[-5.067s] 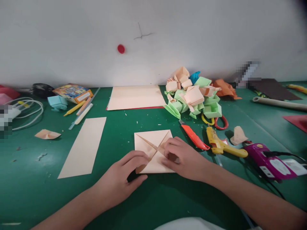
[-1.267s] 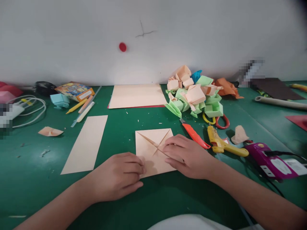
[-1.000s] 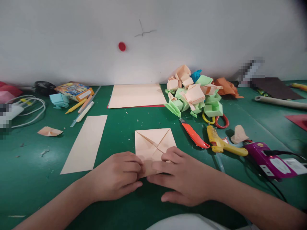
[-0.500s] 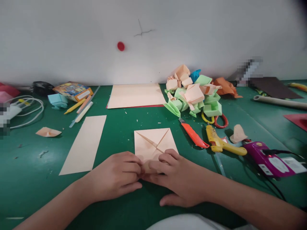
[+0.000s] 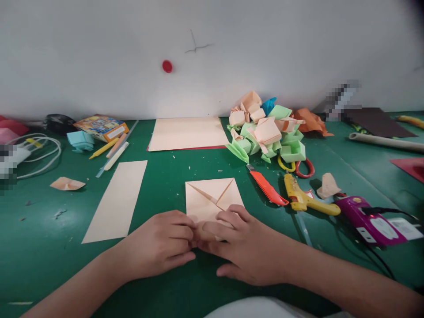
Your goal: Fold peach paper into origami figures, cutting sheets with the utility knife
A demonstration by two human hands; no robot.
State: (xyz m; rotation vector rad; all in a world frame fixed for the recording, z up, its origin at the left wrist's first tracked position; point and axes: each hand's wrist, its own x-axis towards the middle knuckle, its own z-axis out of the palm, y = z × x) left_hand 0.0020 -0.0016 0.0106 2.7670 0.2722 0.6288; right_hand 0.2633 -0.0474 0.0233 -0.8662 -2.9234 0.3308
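A peach paper square point(image 5: 212, 201) with flaps folded to its centre lies on the green table point(image 5: 185, 282) in front of me. My left hand point(image 5: 160, 245) rests on the square's near left corner with its fingers curled and pressed on the paper. Beside it, my right hand point(image 5: 243, 249) lies over the near right part, with its fingers pressing the near edge and its thumb on the table. The fingertips of both hands meet at the near edge, which they hide.
A peach paper strip point(image 5: 115, 201) lies to the left and a larger peach sheet point(image 5: 188, 132) behind. To the right are a pile of folded paper pieces point(image 5: 268, 132), an orange utility knife point(image 5: 268, 187), scissors point(image 5: 300, 168), a yellow glue gun point(image 5: 304, 198) and a purple glue gun point(image 5: 371, 221). Pens, a box and cables sit far left.
My right hand has slid from the square's centre down to its near edge, meeting my left hand. My left hand's fingers have curled tighter on the near left corner.
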